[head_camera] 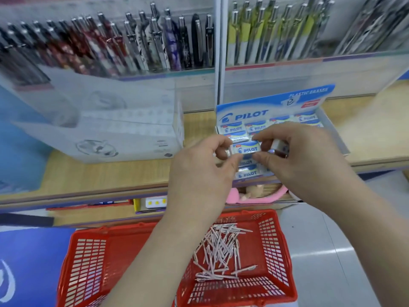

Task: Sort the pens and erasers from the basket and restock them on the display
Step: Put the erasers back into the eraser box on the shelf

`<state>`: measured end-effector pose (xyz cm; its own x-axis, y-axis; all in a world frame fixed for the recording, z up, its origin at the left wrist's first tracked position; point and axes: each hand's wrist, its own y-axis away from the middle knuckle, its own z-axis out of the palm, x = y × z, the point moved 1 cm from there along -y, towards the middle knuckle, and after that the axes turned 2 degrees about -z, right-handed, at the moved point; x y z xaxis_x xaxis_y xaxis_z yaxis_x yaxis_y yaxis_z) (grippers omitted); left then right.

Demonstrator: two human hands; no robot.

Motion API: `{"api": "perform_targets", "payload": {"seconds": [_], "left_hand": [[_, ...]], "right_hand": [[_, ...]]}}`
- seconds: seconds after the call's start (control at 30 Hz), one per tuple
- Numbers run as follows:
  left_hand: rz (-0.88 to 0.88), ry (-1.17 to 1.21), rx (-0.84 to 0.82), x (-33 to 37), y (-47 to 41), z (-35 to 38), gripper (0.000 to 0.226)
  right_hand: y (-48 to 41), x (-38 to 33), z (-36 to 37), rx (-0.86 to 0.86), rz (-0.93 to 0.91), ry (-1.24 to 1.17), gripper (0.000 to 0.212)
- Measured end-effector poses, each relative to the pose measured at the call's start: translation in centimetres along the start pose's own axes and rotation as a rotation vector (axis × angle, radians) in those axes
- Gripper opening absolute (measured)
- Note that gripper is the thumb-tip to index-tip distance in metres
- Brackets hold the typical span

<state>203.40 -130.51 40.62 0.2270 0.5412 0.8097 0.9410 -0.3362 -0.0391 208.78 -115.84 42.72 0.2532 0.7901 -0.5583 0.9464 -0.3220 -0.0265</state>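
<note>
A single head-worn wide-angle camera looks forward and steeply down, close over a wooden shelf [110, 173] whose front edge crosses mid-frame. A pen display [132, 45] fills the top of the view; a red basket [88, 262] sits directly below, at the bottom edge.

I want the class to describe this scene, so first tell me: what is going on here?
A person is restocking erasers. The left hand and right hand together hold a Pilot eraser just above the Pilot eraser display box on the shelf, which already holds several. The right hand also holds another eraser. Below, the red basket holds only a heap of pens.
</note>
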Motion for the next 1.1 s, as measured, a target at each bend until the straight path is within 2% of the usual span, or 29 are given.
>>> {"api": "perform_targets", "payload": {"seconds": [0.13, 0.27, 0.43, 0.63, 0.7, 0.8, 0.87, 0.97, 1.1], "left_hand": [[0.038, -0.114, 0.062, 0.0, -0.1, -0.1, 0.016], [-0.001, -0.082, 0.032, -0.1, -0.2, -0.1, 0.019], [-0.045, -0.058, 0.021, 0.0, -0.3, -0.2, 0.021], [-0.047, -0.054, 0.006, 0.0, -0.4, -0.1, 0.018], [-0.034, 0.0, 0.005, 0.1, -0.2, -0.6, 0.012], [-0.051, 0.181, -0.052, 1.3, 0.5, -1.5, 0.008], [-0.073, 0.342, -0.138, 2.5, 1.4, -1.9, 0.01], [-0.051, 0.387, -0.146, 3.7, 2.3, -1.7, 0.018], [-0.096, 0.433, -0.065, 3.8, 2.5, -1.6, 0.015]], "right_hand": [[-0.4, -0.5, 0.6, -0.01, 0.027, 0.006, 0.027], [-0.3, -0.8, 0.9, 0.028, 0.074, -0.042, 0.033], [-0.7, -1.4, 0.8, 0.003, 0.121, -0.021, 0.021], [-0.5, -1.2, 0.7, 0.006, 0.141, -0.048, 0.026], [-0.1, -1.1, 0.3, 0.023, 0.196, -0.238, 0.029], [0.8, -1.9, -0.4, 0.069, 0.304, -0.926, 0.026], [1.2, -2.5, -0.4, 0.101, 0.364, -1.246, 0.026], [1.7, -3.4, 0.3, 0.1, 0.43, -1.451, 0.033], [2.2, -4.0, 0.8, 0.097, 0.461, -1.502, 0.029]]}}
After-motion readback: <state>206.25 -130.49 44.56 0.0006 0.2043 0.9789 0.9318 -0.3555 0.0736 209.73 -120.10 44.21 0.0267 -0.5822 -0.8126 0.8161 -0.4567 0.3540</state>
